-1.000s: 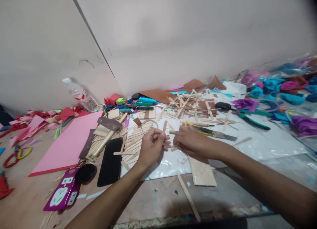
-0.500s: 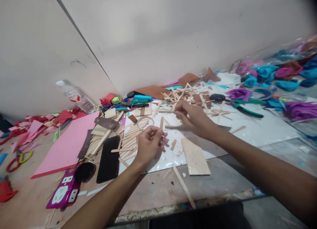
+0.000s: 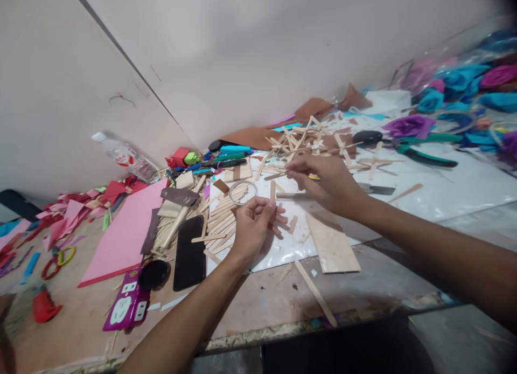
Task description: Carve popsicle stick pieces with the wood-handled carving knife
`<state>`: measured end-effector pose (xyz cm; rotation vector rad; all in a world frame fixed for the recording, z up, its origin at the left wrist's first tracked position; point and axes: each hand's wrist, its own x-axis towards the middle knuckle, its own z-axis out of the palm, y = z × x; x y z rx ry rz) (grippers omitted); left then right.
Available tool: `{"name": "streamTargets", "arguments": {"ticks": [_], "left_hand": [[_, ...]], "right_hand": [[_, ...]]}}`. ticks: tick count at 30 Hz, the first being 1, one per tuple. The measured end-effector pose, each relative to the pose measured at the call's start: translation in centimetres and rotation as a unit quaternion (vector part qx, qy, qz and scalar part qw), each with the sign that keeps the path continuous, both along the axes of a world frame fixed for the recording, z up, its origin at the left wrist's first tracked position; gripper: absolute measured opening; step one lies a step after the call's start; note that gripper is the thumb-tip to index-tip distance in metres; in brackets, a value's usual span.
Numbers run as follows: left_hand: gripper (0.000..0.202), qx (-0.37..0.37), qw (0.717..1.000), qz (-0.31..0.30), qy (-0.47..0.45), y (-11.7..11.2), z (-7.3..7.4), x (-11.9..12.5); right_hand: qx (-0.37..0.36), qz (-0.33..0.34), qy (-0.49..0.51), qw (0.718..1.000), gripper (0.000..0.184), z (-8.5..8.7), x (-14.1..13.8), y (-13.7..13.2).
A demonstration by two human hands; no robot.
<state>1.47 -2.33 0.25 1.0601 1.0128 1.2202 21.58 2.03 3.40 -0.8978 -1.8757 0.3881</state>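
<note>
Pinched upright between the thumb and fingers of my left hand (image 3: 255,226) is a short wooden craft stick (image 3: 273,190). My right hand (image 3: 327,181) is closed, with a second craft stick (image 3: 275,175) pointing left from its fingertips. The two sticks are apart. Below my right hand lies a utility knife (image 3: 293,195), its middle hidden by the hand and its blade showing on the right. Many more craft sticks (image 3: 218,220) are spread left of my left hand, near a clear ring (image 3: 243,193), probably a tape roll. A flat wooden board (image 3: 335,244) lies below my right hand.
A white sheet (image 3: 436,201) covers part of the table. Left are a black phone (image 3: 189,253), a pink sheet (image 3: 127,234), a purple box (image 3: 127,304) and scissors (image 3: 56,261). Behind lie a stick pile (image 3: 297,139) and green-handled pliers (image 3: 428,153). A bottle (image 3: 127,158) leans by the wall.
The view has turned a little to the left, so most things sit farther right. Both hands keep their grip on the sticks and have hardly moved over the table.
</note>
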Motion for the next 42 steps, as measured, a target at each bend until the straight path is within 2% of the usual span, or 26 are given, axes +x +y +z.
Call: {"name": "streamTargets", "arguments": {"ticks": [7,11,13,19,23,29,33,37,42], "left_hand": [[0.042,-0.028,0.996,0.045,-0.067,0.1,0.4,0.3],[0.047,-0.038,0.994,0.049,-0.087,0.1,0.5,0.3],[0.050,-0.038,0.995,0.041,-0.087,0.1,0.5,0.2],[0.052,-0.021,0.995,0.042,-0.084,0.1,0.0,0.2],[0.057,-0.002,0.995,0.060,-0.079,0.2,-0.4,0.2],[0.050,0.038,0.995,0.087,-0.023,0.2,-0.8,0.1],[0.044,0.067,0.993,0.093,0.011,-0.3,-0.8,0.3],[0.028,0.160,0.975,0.108,0.112,-0.7,-1.0,0.4],[0.027,0.220,0.947,0.116,0.201,-0.8,-1.5,-0.1]], "right_hand": [[0.066,0.028,-0.012,0.997,0.014,-0.5,0.3,0.4],[0.035,0.037,0.015,0.999,0.014,-0.6,0.2,0.4],[0.031,0.048,0.015,0.998,0.014,-0.8,0.0,0.4],[0.079,0.083,-0.029,0.993,0.012,-1.4,-0.1,0.6],[0.077,0.065,-0.035,0.994,0.011,-1.3,0.0,0.5],[0.082,0.053,-0.070,0.993,0.016,-0.7,-0.5,-0.5],[0.067,0.040,-0.089,0.993,0.017,-0.1,-0.8,-1.2],[0.034,0.016,-0.103,0.994,0.019,-0.1,-1.5,-2.0],[-0.135,0.041,-0.069,0.988,0.023,-1.1,-2.5,-2.6]]}}
